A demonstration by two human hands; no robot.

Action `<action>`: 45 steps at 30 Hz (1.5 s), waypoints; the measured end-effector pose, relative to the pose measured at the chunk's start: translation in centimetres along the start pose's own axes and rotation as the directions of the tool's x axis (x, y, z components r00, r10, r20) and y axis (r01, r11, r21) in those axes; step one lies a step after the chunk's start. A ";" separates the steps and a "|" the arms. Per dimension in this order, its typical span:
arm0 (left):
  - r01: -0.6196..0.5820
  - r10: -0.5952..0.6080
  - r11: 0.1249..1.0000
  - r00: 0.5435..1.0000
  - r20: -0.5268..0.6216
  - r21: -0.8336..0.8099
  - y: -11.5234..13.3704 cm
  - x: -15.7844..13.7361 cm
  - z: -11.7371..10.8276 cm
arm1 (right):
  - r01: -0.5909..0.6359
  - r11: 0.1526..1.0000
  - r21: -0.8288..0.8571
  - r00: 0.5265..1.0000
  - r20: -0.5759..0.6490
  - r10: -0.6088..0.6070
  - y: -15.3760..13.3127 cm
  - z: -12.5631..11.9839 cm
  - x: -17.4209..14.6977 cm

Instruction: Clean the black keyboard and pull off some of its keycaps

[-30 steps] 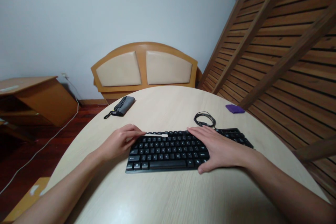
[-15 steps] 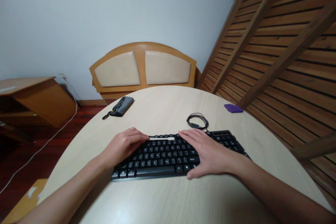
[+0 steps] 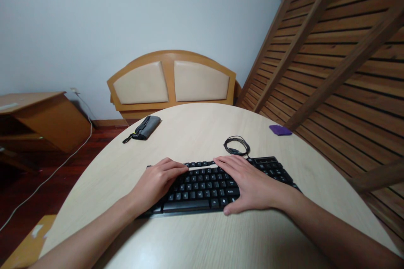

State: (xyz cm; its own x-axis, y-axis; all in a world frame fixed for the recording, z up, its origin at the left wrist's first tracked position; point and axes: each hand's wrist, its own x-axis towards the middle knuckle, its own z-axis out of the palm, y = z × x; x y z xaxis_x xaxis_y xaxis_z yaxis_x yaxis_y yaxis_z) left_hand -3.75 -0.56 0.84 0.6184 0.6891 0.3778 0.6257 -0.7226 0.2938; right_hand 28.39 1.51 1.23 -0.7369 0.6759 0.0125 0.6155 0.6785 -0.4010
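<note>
A black keyboard [image 3: 197, 185] lies on the table in front of me. Between the finger tips of my left hand [image 3: 160, 178] is a thin white cotton swab [image 3: 202, 167], its near end hidden by the fingers. The swab lies almost level along the gap between the top key row and the number row, pointing right. My right hand [image 3: 244, 183] rests spread over the right part of the keyboard. Its fingers reach the far key rows and its thumb sits at the front edge.
The keyboard's coiled black cable [image 3: 236, 146] lies behind it. A grey pouch [image 3: 147, 127] with a dark strap is at the table's [image 3: 202, 117] far left, a purple cloth [image 3: 280, 130] at the far right. Slatted wood [image 3: 331, 75] leans beside the table.
My left hand has slid to the right along the keyboard with the cotton swab, whose far end now comes close to my right fingertips. My right hand has stayed nearly still.
</note>
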 end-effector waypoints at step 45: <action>-0.025 0.026 0.998 1.000 -0.010 0.059 -0.1 0.1 -0.4 | -0.065 0.996 0.063 0.998 0.031 0.063 1.0 -2.8 -1.4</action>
State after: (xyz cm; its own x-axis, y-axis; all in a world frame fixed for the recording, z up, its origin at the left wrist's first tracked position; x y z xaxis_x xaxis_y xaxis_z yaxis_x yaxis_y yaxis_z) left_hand -3.92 -0.47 1.24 0.6296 0.6694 0.3943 0.6368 -0.7354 0.2317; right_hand 30.77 2.03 3.38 -0.7049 0.7081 -0.0415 0.6432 0.6135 -0.4582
